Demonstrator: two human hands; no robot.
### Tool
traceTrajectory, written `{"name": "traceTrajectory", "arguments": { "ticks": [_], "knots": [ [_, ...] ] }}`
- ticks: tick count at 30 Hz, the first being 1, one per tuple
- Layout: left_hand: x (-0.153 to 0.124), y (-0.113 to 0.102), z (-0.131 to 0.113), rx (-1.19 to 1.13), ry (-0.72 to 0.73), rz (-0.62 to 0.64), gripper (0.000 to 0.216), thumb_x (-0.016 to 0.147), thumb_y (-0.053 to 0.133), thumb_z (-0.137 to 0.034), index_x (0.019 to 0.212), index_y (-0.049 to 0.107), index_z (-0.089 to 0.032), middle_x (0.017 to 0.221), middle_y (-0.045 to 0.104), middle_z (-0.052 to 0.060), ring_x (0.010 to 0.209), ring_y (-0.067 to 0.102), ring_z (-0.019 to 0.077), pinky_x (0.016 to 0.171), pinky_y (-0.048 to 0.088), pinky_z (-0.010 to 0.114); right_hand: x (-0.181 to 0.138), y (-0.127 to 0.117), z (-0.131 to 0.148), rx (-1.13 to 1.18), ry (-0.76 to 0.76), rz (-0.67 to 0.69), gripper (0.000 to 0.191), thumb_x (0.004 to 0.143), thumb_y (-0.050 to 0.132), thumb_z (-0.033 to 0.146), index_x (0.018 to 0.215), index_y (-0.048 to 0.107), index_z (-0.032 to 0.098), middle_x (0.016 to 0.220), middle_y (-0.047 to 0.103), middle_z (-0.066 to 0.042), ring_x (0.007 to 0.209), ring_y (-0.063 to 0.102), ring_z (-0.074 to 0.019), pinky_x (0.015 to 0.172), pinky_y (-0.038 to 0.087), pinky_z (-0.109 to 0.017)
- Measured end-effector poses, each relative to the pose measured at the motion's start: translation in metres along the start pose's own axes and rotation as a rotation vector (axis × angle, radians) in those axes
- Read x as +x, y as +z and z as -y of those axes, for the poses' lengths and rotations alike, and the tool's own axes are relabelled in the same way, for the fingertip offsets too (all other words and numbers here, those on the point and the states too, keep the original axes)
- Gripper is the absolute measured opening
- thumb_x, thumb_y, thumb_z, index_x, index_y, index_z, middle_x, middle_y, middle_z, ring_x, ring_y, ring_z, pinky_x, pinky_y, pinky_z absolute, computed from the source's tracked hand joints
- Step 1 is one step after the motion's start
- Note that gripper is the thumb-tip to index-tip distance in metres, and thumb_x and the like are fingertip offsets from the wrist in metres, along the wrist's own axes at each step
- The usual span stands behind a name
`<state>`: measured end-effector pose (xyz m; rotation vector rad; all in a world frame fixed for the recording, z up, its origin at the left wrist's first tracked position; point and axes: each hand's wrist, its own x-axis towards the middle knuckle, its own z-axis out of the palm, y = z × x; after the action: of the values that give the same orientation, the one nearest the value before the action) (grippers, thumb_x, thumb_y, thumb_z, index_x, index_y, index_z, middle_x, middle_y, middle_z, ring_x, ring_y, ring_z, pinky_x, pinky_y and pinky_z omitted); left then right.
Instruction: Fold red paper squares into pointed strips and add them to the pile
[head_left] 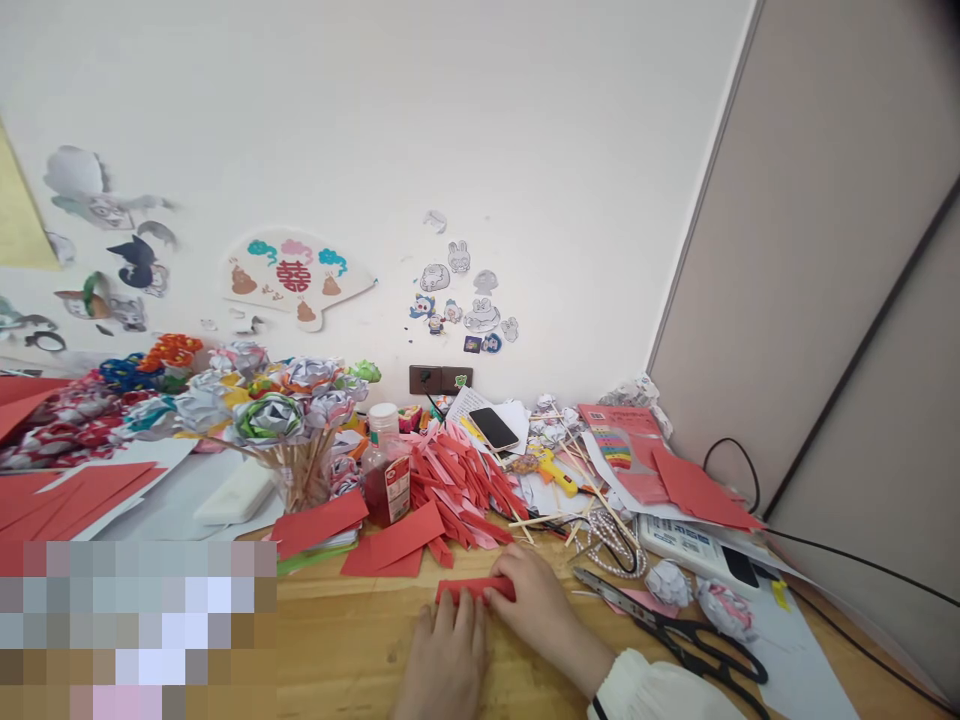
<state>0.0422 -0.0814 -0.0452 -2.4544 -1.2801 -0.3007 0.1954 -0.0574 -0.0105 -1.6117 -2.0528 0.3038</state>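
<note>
A narrow folded piece of red paper (472,587) lies on the wooden table in front of me. My left hand (448,650) rests palm down, its outstretched fingertips pressing on the paper's near edge. At the right end of the paper, my right hand (536,600) is closed, thumb and fingers pinching it. Just beyond are loose red paper rectangles (397,540) and a heap of fringed red and pink paper strips (461,480). Black-handled scissors (675,630) lie to the right of my right hand, blades towards it.
A glass bottle (382,460) stands behind the red sheets, beside a holder of wooden sticks (300,480) and crumpled paper flowers (270,415). Farther right are a phone (493,428), a yellow glue gun (559,474), bead strings (611,545), and paper balls (669,582). Black cables (862,563) cross the right edge.
</note>
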Motion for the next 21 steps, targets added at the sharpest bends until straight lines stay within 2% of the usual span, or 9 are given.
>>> {"name": "traceTrajectory", "arguments": {
  "ticks": [12, 17, 21],
  "knots": [
    [0.002, -0.012, 0.0, 0.025, 0.01, 0.025, 0.038, 0.08, 0.054, -0.014, 0.118, 0.059, -0.019, 0.107, 0.065, 0.015, 0.099, 0.058, 0.031, 0.075, 0.05, 0.043, -0.001, 0.006, -0.001, -0.011, 0.013, -0.048, 0.006, 0.073, 0.064, 0.018, 0.076, 0.059, 0.02, 0.086, 0.059, -0.001, 0.083, 0.052, -0.0179, 0.072, 0.036, -0.027],
    [0.0, -0.003, 0.001, -0.029, -0.023, 0.08, 0.035, 0.083, 0.054, -0.022, 0.118, 0.06, -0.018, 0.113, 0.064, 0.017, 0.106, 0.056, 0.0325, 0.08, 0.049, 0.048, -0.008, -0.003, -0.007, 0.033, 0.062, -0.092, 0.012, 0.07, 0.066, 0.017, 0.078, 0.058, 0.021, 0.09, 0.058, -0.002, 0.089, 0.051, -0.0203, 0.077, 0.036, -0.03],
    [-0.004, 0.007, 0.004, -0.044, -0.061, 0.142, 0.037, 0.083, 0.052, -0.021, 0.119, 0.058, -0.016, 0.123, 0.058, 0.017, 0.114, 0.053, 0.0306, 0.087, 0.047, 0.046, -0.013, -0.012, -0.015, 0.069, 0.068, -0.075, 0.015, 0.068, 0.068, 0.016, 0.079, 0.058, 0.021, 0.093, 0.059, -0.002, 0.093, 0.051, -0.0208, 0.08, 0.036, -0.03]
  ]
}}
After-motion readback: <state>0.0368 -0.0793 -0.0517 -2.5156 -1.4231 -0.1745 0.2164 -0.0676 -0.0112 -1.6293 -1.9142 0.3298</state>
